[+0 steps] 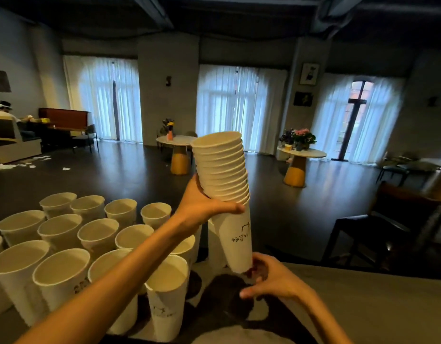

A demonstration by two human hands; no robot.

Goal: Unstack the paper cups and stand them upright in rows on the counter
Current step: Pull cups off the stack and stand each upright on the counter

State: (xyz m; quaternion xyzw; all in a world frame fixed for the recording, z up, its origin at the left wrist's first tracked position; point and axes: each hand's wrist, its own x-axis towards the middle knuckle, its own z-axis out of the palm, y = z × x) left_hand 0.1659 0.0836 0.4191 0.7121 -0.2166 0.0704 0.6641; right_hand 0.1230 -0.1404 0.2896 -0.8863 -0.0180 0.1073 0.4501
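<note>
Both hands [202, 207] grip white nested cup stack [224, 180], tilted.

A: Pretty moody room. Dark ceiling [227, 16] with exposed beams, grey walls [21, 58], and a glossy dark floor [115, 170] catching the window glare.

B: Yeah, nearly all the light comes from three tall windows with sheer white curtains [103, 98]. The right-hand one [358, 115] shows a dark cross-shaped frame.

A: Two round tables on tan cone-shaped bases: the left table [176, 140] has a vase, the right table [301, 152] has pink and purple flowers.

B: A pillar [306, 78] between the windows has two framed pictures. Scraps of paper [6, 166] litter the floor at the far left, near a seated person [3, 112] at a desk. Dark chairs [400, 219] sit at the right.
</note>
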